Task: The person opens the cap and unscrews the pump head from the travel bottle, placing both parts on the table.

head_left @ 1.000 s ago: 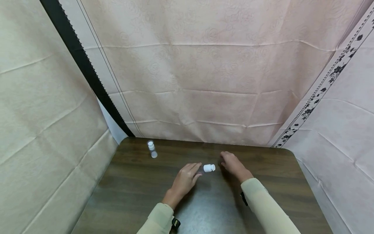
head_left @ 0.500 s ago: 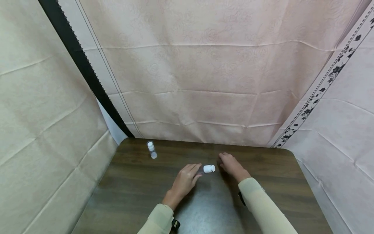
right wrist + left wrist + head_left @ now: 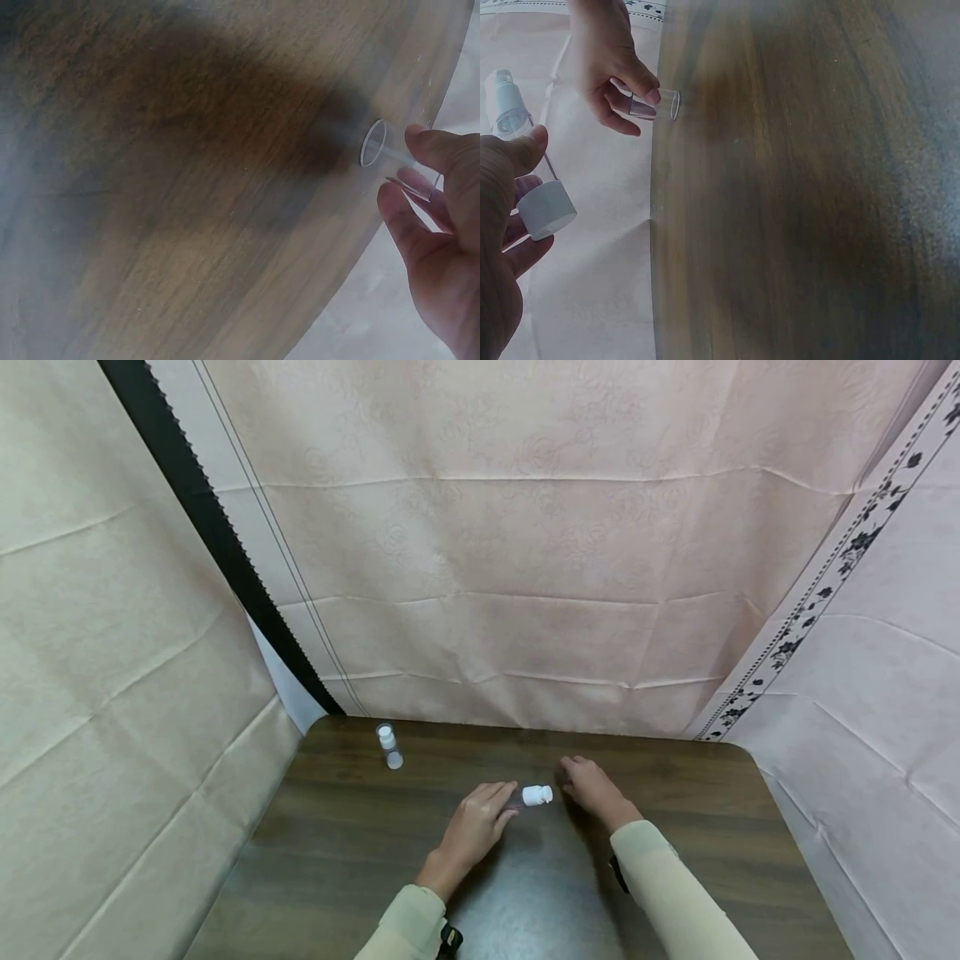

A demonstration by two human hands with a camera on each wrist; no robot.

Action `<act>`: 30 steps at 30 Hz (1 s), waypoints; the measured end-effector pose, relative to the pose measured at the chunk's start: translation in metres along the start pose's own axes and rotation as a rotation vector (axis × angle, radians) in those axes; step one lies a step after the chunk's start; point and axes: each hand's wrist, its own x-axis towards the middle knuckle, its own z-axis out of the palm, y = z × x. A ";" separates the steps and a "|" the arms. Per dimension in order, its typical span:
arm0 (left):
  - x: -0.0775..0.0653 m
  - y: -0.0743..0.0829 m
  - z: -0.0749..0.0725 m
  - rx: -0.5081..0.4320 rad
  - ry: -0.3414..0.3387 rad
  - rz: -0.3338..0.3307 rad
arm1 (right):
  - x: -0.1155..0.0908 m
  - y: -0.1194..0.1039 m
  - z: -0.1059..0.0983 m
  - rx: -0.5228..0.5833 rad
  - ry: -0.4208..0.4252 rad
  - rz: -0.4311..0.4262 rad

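Leftmost, ahead and to the left of the left hand, I record a second small bottle (image 3: 389,746), well apart from both hands and apparently upright on the wooden table (image 3: 337,868). Its white upper part and pale base are visible; finer detail is too small for me to make out.

The left hand (image 3: 470,827) pinches a pump bottle (image 3: 536,795) between thumb and fingers. The bottle lies tilted, its white pump end projecting past the fingertips toward the right hand. My head view hides its lower part behind the fingers; the left wrist view shows the white base there, though that hand is cut off at the frame's edge.

The right hand (image 3: 597,792), just beyond the pump end and apart from it, pinches a clear cylindrical cap (image 3: 667,106) between thumb and fingers. In the head view the cap can hardly be distinguished; both wrist views show its rim projecting from the fingertips. I cannot tell whether it touches the table.

Behind both hands, the pale sleeves (image 3: 678,889) run out of the head view.
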 end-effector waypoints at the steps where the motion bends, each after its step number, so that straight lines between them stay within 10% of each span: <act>1: 0.000 0.000 0.000 0.000 -0.001 0.000 | -0.001 0.000 0.000 0.006 0.008 0.006; 30: 0.004 0.002 0.006 0.010 0.001 0.029 | -0.050 -0.004 -0.015 0.105 0.216 0.008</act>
